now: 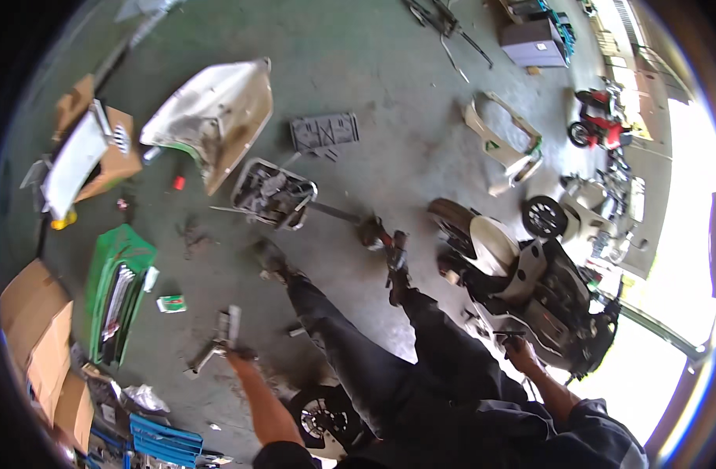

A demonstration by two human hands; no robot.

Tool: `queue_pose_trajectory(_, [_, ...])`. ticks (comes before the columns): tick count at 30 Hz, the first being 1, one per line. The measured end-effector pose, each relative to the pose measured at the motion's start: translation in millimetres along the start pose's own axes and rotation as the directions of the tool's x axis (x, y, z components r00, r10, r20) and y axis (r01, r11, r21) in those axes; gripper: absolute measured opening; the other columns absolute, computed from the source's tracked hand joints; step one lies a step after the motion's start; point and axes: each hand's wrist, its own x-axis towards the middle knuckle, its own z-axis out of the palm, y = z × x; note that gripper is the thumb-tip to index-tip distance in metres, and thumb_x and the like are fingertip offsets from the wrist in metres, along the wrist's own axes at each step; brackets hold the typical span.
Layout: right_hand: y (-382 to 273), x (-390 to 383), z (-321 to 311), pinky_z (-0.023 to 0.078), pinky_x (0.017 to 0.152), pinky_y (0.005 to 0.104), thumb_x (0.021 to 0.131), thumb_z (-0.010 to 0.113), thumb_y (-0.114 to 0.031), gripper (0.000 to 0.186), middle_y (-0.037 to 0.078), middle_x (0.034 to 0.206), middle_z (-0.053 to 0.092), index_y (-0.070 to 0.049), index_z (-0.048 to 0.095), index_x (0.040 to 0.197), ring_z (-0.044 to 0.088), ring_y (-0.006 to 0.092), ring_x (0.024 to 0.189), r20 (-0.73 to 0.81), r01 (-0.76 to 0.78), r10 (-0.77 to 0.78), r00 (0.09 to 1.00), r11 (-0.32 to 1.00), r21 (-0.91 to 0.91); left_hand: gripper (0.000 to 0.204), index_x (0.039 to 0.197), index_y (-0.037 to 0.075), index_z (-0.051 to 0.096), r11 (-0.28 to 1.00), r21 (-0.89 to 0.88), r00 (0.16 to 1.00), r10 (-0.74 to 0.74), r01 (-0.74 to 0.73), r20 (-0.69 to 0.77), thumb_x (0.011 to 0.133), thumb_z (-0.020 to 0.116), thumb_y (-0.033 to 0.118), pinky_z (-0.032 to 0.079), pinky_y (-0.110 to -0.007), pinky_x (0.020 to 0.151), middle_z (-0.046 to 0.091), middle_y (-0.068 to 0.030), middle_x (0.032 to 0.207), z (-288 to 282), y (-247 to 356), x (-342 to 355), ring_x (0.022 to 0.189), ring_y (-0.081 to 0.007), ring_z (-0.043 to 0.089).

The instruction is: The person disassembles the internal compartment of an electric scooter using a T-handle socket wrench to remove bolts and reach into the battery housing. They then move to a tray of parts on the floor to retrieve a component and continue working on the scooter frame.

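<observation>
My left hand (242,358) is closed on a grey metal bracket (230,327), an angled piece held low over the floor at the left. Part of it sticks out past my fingers. At the right, my right hand (522,353) is closed on a small dark handle-like piece (511,334), beside a partly stripped white and black scooter (530,273). Whether that piece is a tool or belongs to the scooter is too small to tell. Near my left forearm a black wheel (323,420) is partly hidden by my leg.
A metal-framed tray of parts (273,194) lies ahead of my feet, near a grey case (324,131). White body panels (217,105) and a cream fairing (505,141) rest on the floor. A green crate (108,289) and cardboard boxes (37,320) line the left. More scooters (580,211) stand right.
</observation>
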Motion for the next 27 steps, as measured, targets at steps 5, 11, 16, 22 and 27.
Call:
queue_pose_trajectory(5, [-45.5,-28.5,-13.9,0.048,0.059,0.0365,0.090,0.054,-0.024,0.020,0.008,0.065,0.064,-0.006,0.063,0.091,0.064,0.0206,0.063,-0.034,0.000,-0.010,0.999,0.964,-0.265,0.026,0.072,0.017,0.041,0.887,-0.449,0.992,-0.067,0.109,0.110,0.089,0.056,0.030,0.027,-0.025,0.040,0.026,0.0044,0.055,-18.2,137.3,166.0,0.043,-0.0089,0.028])
queue_pose_trajectory(11, [-25.0,-21.3,-0.8,0.043,0.048,0.0281,0.091,0.057,-0.027,0.022,0.002,0.057,0.057,-0.006,0.060,0.085,0.056,0.0091,0.051,0.025,-0.229,0.229,0.973,0.949,0.219,0.027,0.066,0.019,0.043,0.947,-0.319,0.958,0.124,-0.036,0.260,0.087,0.057,0.028,0.029,-0.031,0.038,0.029,0.0043,0.051,-30.8,267.6,264.0,0.043,-0.0122,0.030])
queue_pose_trajectory(16, [-22.7,-14.1,-29.5,0.043,0.049,0.0297,0.089,0.054,-0.025,0.021,0.006,0.059,0.060,-0.005,0.062,0.089,0.057,0.0123,0.051,-0.005,-0.302,0.303,0.953,0.950,0.078,0.012,0.087,0.008,0.058,0.967,-0.145,0.974,-0.196,0.211,0.111,0.088,0.055,0.019,0.040,-0.028,0.051,0.048,-0.0008,0.065,22.7,97.5,124.2,0.056,-0.0129,0.045])
queue_pose_trajectory(22, [-51.6,101.3,-30.6,0.047,0.055,0.0366,0.089,0.054,-0.021,0.021,0.013,0.070,0.065,-0.002,0.062,0.093,0.063,0.0239,0.060,0.075,0.232,-0.232,0.970,0.973,0.018,0.018,0.097,0.006,0.064,0.979,-0.040,0.962,-0.191,0.202,0.193,0.080,0.060,0.011,0.050,-0.032,0.067,0.062,-0.0057,0.087,141.6,38.4,26.9,0.076,-0.0180,0.059])
queue_pose_trajectory(27, [-81.4,198.9,-6.7,0.047,0.060,0.0447,0.089,0.052,-0.014,0.028,0.021,0.078,0.062,-0.001,0.055,0.113,0.063,0.0385,0.072,0.010,0.451,-0.451,0.892,0.889,-0.081,0.025,0.105,0.000,0.063,0.768,0.597,0.969,0.238,-0.233,0.072,0.081,0.057,0.004,0.055,-0.035,0.074,0.064,-0.0097,0.098,268.8,14.9,5.7,0.084,-0.0209,0.064])
